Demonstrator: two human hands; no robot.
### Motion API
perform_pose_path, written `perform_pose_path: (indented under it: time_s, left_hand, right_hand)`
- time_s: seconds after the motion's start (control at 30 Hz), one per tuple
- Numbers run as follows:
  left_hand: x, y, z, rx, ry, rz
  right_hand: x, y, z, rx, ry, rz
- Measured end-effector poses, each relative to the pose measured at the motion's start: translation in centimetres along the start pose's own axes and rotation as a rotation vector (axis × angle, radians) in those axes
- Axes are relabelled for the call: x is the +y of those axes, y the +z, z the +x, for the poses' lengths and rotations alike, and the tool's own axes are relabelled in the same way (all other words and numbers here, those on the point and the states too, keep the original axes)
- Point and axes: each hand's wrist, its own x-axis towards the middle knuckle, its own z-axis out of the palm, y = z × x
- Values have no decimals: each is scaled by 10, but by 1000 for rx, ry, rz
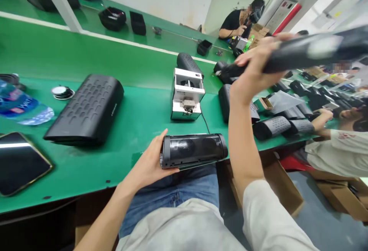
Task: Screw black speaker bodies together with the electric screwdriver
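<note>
Green matting (138,116) covers a long factory workbench. Fingers of the left hand (149,164) wrap round one end of a glossy black cylindrical speaker body (194,150), held level at the bench's near edge, above the lap. The raised right hand (254,68) grips a long, blurred black casing (310,49) in the air. Behind stand a white boxy fixture (186,94) and a perforated black speaker shell (86,109).

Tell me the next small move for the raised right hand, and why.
Probably lower the right hand and its long dark part toward the cylindrical speaker: the left hand holds that speaker at the bench edge, while the part is raised well apart.
</note>
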Motion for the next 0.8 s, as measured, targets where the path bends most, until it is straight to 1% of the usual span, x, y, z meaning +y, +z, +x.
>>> perform_pose_path:
  time_s: [0.03, 0.1, 0.13, 0.17, 0.2, 0.23, 0.27, 0.33, 0.43, 0.5, 0.6, 0.67, 0.73, 0.8]
  left_hand:
    - [0, 0, -1, -2, -7, -8]
    - [1, 1, -1, -11, -18, -27]
    - [0, 1, -2, -19, -23, -36]
    - [0, 1, -2, -27, -27, -45]
    - [0, 0, -1, -36, -31, -52]
    - [0, 0, -1, -45, -34, -57]
    - [0, -1, 0, -50, -38, -60]
    - [1, -2, 1, -55, -42, -60]
    - [1, -3, 2, -55, -36, -51]
    - [1, -3, 2, -56, -31, -50]
    - [2, -3, 1, -53, -28, -62]
    - [3, -3, 2, -45, -22, -66]
    - [4, -3, 2, -39, -17, -63]
    - [4, -3, 2, -41, -15, -58]
  right_hand:
    - [7, 10, 5, 47, -41, 30]
    - [13, 25, 11, 216, -187, 122]
    - [12, 29, 11, 308, -278, 177]
    - [9, 32, 11, 368, -348, 224]
    - [4, 34, 9, 390, -393, 263]
    - [-1, 36, 6, 362, -390, 281]
    - [-5, 39, 3, 308, -351, 277]
    - [-6, 46, -3, 179, -232, 223]
    - [5, 63, -7, 69, -124, 139]
    - [15, 74, -6, 15, -79, 81]
    - [30, 85, -5, -19, 17, 26]
    - [37, 88, -7, -26, 94, 42]
    - [40, 88, -10, -9, 145, 71]
    - [38, 83, -11, 19, 152, 93]
